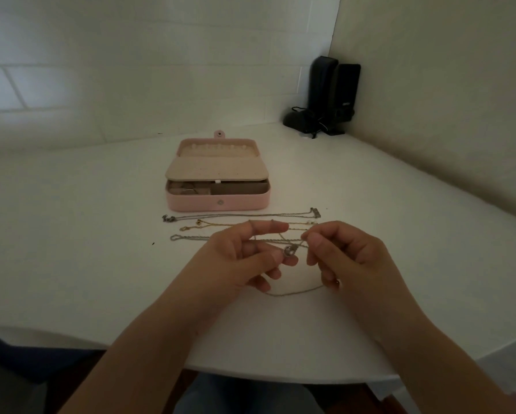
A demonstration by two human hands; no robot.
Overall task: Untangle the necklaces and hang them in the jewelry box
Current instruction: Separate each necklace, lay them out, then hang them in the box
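So the person is sitting at a white table with both hands raised just above it, working on a thin chain. Going left to right: three necklaces are lying stretched out flat in rows, just in front of the box. The silver one is sitting nearest the box, the gold one is lying in the middle, and a third one is running under the hands, its looped end sticking out to the left.

The left hand is holding part of the chain, with the forefinger stretched forward and the chain passing over it, while the thumb and the other fingers are curling in around a small round pendant hanging between the two hands. The right hand is pinching the chain between thumb and forefinger right beside the pendant, its other fingers curled under. A slack bit of chain is drooping in a loop from one hand to the other and seems to be touching the table.

The pink box is sitting well behind the hands with its lid open, a row of small hooks showing along the far edge and a beige flap lying over the top. Some small bits are sitting in the front tray, too dim to tell what.

Way off in the right corner, a pair of black speakers is standing against the wall.
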